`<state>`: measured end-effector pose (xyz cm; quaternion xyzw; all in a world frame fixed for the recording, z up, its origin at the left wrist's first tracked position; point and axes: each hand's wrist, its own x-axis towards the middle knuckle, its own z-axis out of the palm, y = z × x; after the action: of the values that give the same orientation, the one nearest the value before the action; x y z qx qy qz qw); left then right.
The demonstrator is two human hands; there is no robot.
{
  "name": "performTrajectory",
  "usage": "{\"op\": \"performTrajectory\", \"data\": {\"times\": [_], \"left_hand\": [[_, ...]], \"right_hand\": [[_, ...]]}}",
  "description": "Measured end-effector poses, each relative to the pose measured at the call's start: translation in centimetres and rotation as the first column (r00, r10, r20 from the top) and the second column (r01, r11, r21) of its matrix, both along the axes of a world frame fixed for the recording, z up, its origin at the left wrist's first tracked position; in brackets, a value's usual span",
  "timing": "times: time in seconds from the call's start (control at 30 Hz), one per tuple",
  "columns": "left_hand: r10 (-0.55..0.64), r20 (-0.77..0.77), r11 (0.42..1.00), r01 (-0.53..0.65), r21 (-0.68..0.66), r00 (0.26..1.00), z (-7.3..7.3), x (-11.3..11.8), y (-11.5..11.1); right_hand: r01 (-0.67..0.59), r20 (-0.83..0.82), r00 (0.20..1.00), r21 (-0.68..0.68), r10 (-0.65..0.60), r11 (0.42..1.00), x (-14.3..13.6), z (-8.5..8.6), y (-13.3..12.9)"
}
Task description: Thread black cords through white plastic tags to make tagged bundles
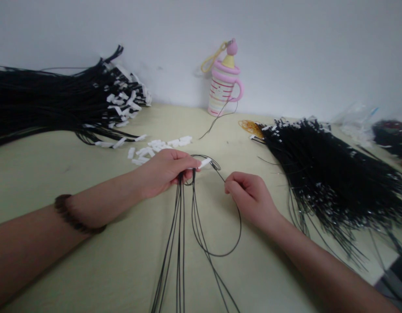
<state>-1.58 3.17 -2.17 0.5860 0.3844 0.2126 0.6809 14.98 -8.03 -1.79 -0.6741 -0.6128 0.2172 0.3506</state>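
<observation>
Near the middle of the table, my left hand (174, 167) is closed on a bundle of thin black cords (178, 243) and a white tag (205, 163). The cords hang from its fingers toward the table's near side. To its right, my right hand (248, 195) pinches one black cord (239, 230), which runs taut to loops beside the tag and also curves down in a wide arc. Several loose white tags (148, 151) lie just behind my left hand. How the cord passes behind the fingers is hidden.
A large pile of black cords with white tags (57, 98) lies at the back left. Another black cord bundle (331, 174) spreads along the right, with yellow bands (251, 127) at its tip. A pink-and-white cup-shaped item (222, 89) stands by the wall; clear plastic (359, 121) sits back right.
</observation>
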Motion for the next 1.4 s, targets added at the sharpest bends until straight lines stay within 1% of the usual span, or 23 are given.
{"op": "performTrajectory", "data": {"times": [0.1,0.2,0.4,0.47,0.5,0.57,0.67,0.73,0.83,0.9,0.97,1.07,1.27,1.4], "left_hand": [[0.006,-0.019,1.0,-0.006,0.014,1.0,0.0,0.0,0.0],[0.006,-0.036,1.0,-0.005,0.026,0.999,0.2,0.1,0.0],[-0.003,-0.057,0.998,0.007,0.062,0.998,0.3,0.1,0.0],[-0.01,-0.051,0.997,0.013,0.07,0.999,0.2,0.0,0.0],[-0.018,-0.045,0.997,0.021,0.076,0.999,0.2,0.0,0.0],[-0.052,-0.04,0.994,0.055,0.095,0.998,0.2,-0.2,-0.1],[-0.126,-0.066,0.981,0.134,0.139,0.99,0.3,-0.3,-0.3],[-0.182,-0.106,0.964,0.198,0.176,0.978,0.5,-0.4,-0.4],[-0.243,-0.17,0.931,0.279,0.234,0.955,0.7,-0.4,-0.5],[-0.261,-0.191,0.918,0.305,0.253,0.946,0.7,-0.5,-0.5],[-0.269,-0.192,0.915,0.313,0.254,0.944,0.7,-0.5,-0.5],[-0.272,-0.191,0.916,0.315,0.248,0.943,0.6,-0.5,-0.5],[-0.28,-0.199,0.91,0.326,0.256,0.939,0.6,-0.5,-0.4],[-0.287,-0.209,0.907,0.335,0.253,0.935,0.7,-0.5,-0.5]], "right_hand": [[0.003,-0.097,0.995,-0.033,-0.007,0.999,-0.2,0.3,0.0],[-0.025,-0.172,0.985,-0.059,0.015,0.998,-0.2,0.5,0.0],[-0.053,-0.225,0.974,-0.092,0.031,0.994,0.1,0.4,0.2],[-0.064,-0.19,0.98,-0.066,0.05,0.996,0.2,0.1,0.3],[-0.072,-0.144,0.987,-0.034,0.066,0.997,0.3,0.0,0.3],[-0.107,0.003,0.994,0.068,0.107,0.992,0.3,-0.2,0.3],[-0.197,0.212,0.966,0.221,0.15,0.955,0.2,-0.5,0.0],[-0.228,0.263,0.953,0.294,0.151,0.928,0.0,-0.6,-0.2],[-0.261,0.276,0.948,0.376,0.162,0.889,-0.2,-0.8,-0.2],[-0.31,0.278,0.938,0.407,0.207,0.859,-0.2,-1.0,-0.2],[-0.333,0.264,0.935,0.424,0.237,0.842,-0.2,-1.2,-0.1],[-0.311,0.234,0.945,0.427,0.229,0.849,-0.3,-1.3,0.0],[-0.319,0.265,0.939,0.421,0.221,0.849,-0.5,-1.3,-0.1],[-0.307,0.246,0.944,0.403,0.221,0.862,-0.6,-1.2,-0.2]]}}
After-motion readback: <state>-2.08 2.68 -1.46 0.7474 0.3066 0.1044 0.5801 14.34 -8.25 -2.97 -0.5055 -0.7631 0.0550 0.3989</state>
